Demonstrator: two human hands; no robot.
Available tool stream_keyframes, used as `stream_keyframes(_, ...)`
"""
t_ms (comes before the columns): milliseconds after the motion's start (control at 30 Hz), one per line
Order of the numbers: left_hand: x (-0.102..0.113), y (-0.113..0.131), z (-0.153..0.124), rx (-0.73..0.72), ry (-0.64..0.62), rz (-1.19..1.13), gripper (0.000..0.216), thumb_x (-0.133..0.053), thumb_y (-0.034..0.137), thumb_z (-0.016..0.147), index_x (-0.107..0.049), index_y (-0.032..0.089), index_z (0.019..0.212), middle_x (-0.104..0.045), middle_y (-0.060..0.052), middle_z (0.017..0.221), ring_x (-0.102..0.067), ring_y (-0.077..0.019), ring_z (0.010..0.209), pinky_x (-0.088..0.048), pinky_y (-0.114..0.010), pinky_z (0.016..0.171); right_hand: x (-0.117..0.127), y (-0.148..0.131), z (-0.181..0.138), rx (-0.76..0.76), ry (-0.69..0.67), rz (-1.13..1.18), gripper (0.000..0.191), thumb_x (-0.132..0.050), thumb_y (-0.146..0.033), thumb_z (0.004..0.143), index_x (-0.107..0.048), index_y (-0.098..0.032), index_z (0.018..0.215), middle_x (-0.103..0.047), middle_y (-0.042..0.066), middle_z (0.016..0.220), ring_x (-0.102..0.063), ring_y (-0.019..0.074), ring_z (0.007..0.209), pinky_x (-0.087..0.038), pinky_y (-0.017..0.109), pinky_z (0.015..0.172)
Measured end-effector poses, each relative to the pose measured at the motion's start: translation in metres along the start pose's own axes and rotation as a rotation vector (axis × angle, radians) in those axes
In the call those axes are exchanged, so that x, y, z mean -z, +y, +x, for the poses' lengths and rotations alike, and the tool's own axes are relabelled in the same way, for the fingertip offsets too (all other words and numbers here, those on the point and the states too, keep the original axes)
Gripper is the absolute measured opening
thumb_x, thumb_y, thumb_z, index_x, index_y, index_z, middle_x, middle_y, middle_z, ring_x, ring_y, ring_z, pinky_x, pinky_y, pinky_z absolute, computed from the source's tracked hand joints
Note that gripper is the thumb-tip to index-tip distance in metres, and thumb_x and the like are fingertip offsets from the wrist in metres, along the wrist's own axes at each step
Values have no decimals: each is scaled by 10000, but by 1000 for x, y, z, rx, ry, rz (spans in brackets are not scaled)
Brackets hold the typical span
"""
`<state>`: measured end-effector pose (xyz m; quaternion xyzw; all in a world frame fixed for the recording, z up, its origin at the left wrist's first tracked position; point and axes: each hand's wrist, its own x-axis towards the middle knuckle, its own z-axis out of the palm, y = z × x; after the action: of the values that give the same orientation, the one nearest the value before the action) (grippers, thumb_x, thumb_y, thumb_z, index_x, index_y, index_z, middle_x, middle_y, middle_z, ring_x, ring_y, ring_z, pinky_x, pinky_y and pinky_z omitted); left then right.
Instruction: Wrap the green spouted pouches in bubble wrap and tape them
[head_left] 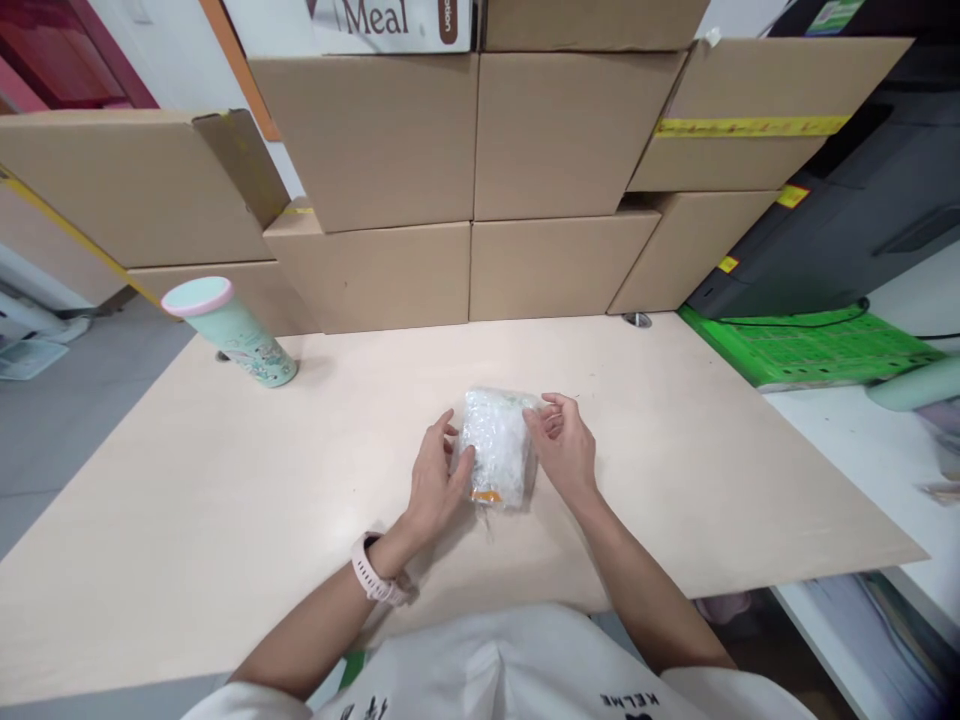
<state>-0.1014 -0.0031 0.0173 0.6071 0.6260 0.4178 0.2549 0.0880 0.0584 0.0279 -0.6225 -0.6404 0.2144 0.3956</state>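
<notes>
A small bubble-wrapped packet (496,445), with something orange showing at its near end, lies on the light wooden table (225,520). My left hand (436,485) holds the packet's left side, thumb pressed on the wrap. My right hand (566,450) grips its right edge with curled fingers. A pale pink watch (373,572) sits on my left wrist.
A mint green tumbler with a pink lid (229,330) stands at the table's back left. Stacked cardboard boxes (465,170) line the far edge. A green mat (810,345) and a dark machine (847,220) sit to the right.
</notes>
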Motion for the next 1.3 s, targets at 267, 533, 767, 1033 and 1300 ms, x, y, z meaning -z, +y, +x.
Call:
stream_keyframes(267, -7, 1, -8, -274, 89, 30, 547, -550, 249, 925, -350, 253, 1434, -555, -73, 1099, -578, -186, 980, -533, -348, 834, -1, -6, -10, 91, -214, 165, 837, -676, -588, 766, -328, -266, 1457, -544, 127, 1373, -591, 282, 1143, -489, 432, 920)
stream_keyframes(533, -6, 9, -11, -189, 26, -71, 498, -495, 168, 921, -406, 261, 1402, -488, -104, 1240, -581, -165, 936, -552, -350, 817, -3, -6, -12, -37, -169, 247, 864, -589, -536, 854, -170, -257, 1556, -436, 129, 1508, -458, 306, 1356, -438, 479, 1051)
stream_keyframes(767, -3, 12, -7, 127, -154, -334, 580, -561, 431, 912, -396, 253, 1439, -467, -119, 1411, -530, -260, 1181, -431, -464, 1029, -2, -3, -2, -306, -322, 722, 635, -605, -533, 863, -483, -271, 1429, -612, 73, 1364, -596, 270, 1215, -465, 438, 1029)
stream_keyframes(1033, -1, 1, 12, 494, -93, -827, 559, -541, 537, 892, -502, 200, 1337, -555, -132, 1354, -552, -277, 1231, -450, -429, 1024, 33, -16, 7, -416, -289, 1236, 391, -788, -375, 744, -712, -253, 1107, -773, 30, 956, -725, 180, 823, -577, 281, 720)
stream_keyframes(1300, 16, 14, 3, -449, 45, 86, 311, -522, 250, 927, -576, 254, 1233, -543, -94, 1343, -433, -252, 1305, -336, -492, 1107, 52, -9, 13, -398, -126, 1319, 369, -743, -362, 783, -691, -296, 1143, -766, -10, 994, -717, 130, 757, -580, 231, 671)
